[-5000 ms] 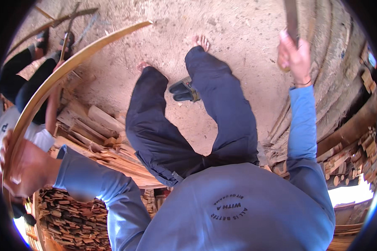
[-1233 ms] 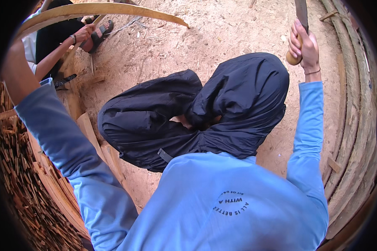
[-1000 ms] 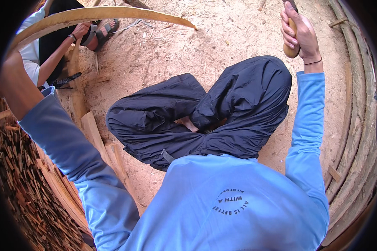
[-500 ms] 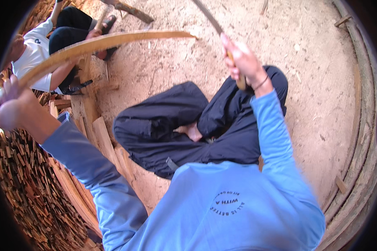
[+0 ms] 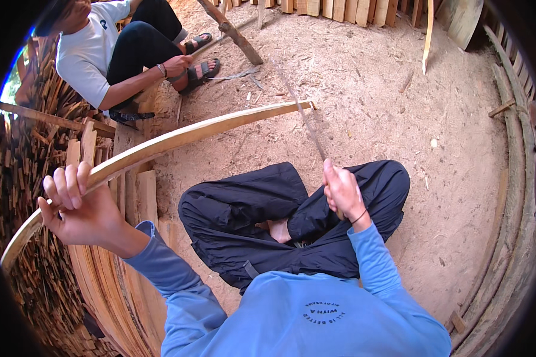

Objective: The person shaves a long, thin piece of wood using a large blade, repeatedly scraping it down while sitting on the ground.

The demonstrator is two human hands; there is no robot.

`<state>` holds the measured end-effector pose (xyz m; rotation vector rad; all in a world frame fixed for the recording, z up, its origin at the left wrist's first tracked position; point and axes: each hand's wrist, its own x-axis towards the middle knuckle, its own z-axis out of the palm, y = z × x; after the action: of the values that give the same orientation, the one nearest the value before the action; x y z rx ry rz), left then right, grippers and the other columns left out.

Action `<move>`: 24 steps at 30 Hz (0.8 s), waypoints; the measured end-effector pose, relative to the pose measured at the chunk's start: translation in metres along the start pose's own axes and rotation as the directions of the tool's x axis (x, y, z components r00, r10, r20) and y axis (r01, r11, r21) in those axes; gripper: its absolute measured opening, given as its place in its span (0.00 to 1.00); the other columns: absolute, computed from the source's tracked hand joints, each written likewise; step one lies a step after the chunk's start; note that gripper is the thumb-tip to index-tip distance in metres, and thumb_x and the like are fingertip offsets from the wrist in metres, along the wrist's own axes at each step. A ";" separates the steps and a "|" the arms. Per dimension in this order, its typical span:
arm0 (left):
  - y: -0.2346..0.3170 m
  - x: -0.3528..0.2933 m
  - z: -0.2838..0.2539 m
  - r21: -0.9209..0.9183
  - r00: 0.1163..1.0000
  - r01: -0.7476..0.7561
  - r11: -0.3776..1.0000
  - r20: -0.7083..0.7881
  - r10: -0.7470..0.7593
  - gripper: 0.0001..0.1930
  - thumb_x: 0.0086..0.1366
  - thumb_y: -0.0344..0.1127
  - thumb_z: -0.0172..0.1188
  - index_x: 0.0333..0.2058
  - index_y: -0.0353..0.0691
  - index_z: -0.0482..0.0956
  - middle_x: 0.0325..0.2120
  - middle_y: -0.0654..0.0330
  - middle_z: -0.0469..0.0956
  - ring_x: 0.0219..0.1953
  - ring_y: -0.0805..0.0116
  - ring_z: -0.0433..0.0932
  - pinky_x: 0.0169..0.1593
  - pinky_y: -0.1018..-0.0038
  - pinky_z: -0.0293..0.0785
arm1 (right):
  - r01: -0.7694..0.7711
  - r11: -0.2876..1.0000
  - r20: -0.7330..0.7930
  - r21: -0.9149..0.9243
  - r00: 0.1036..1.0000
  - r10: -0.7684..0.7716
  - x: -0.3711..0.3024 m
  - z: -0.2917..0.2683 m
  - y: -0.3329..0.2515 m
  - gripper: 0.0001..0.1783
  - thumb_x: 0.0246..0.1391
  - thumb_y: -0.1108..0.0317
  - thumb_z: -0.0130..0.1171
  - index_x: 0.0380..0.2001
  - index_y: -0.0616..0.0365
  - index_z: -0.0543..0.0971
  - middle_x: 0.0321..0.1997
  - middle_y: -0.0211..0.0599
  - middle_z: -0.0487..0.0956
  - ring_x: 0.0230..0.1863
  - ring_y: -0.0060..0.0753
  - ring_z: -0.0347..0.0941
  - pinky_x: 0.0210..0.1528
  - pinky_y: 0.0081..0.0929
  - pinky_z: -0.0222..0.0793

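My left hand [image 5: 83,205] is closed around a long, pale wooden strip [image 5: 202,128]. The strip runs from the lower left, through my fingers, to a narrow far end in front of my knees, and looks bowed in this view. In my right hand [image 5: 343,191] is a long knife [image 5: 317,141], gripped by its handle, which my fingers mostly cover. Its slim blade points forward and crosses the strip close to the far end; whether the two touch I cannot tell. The blade's outer part is blurred. Both hands are over or beside my crossed legs [image 5: 244,208].
At the far left a co-worker [image 5: 101,65] in sandals sits, one hand on a stick-like tool. Split wood pieces [image 5: 27,279] are stacked on my left, beside long boards [image 5: 104,291]. Poles [image 5: 515,196] line the right side. A branch [image 5: 232,33] leans ahead over chip-strewn ground [image 5: 458,143].
The view has shifted, showing more ground and wood ahead. My left hand sits farther right, with the strip extending behind it. The knife blade now overlaps the strip's far end; before, they were apart.
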<state>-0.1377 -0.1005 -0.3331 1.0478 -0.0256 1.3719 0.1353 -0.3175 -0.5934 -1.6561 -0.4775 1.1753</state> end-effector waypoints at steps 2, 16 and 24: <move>0.006 -0.006 -0.015 -0.009 0.994 0.038 0.999 0.105 -0.037 0.19 0.69 0.37 0.49 0.18 0.51 0.57 0.12 0.71 0.52 0.14 0.80 0.51 0.26 0.78 0.51 | 0.116 0.965 -0.002 -0.237 0.993 -0.120 -0.010 0.012 -0.001 0.35 0.66 0.41 0.43 0.20 0.64 0.71 0.13 0.47 0.70 0.16 0.46 0.71 0.19 0.36 0.62; 0.010 -0.005 -0.059 0.009 1.000 -0.005 1.000 0.029 0.005 0.24 0.71 0.34 0.45 0.13 0.53 0.50 0.11 0.71 0.46 0.15 0.78 0.45 0.26 0.76 0.48 | 0.389 0.766 0.105 -0.513 0.913 -0.393 -0.031 0.053 -0.028 0.27 0.64 0.50 0.51 0.20 0.63 0.69 0.16 0.57 0.69 0.25 0.64 0.71 0.23 0.46 0.63; -0.003 0.001 -0.032 -0.061 0.983 -0.014 0.998 0.180 0.025 0.24 0.73 0.36 0.44 0.14 0.53 0.52 0.11 0.73 0.48 0.14 0.80 0.43 0.23 0.76 0.45 | 0.227 0.806 -0.047 -0.546 0.953 -0.300 0.011 0.029 0.003 0.29 0.66 0.50 0.47 0.23 0.66 0.76 0.21 0.60 0.74 0.29 0.65 0.74 0.27 0.48 0.66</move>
<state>-0.1527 -0.0795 -0.3524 1.1221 -0.2101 1.2820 0.1149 -0.2959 -0.6021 -2.0425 -0.9897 0.7491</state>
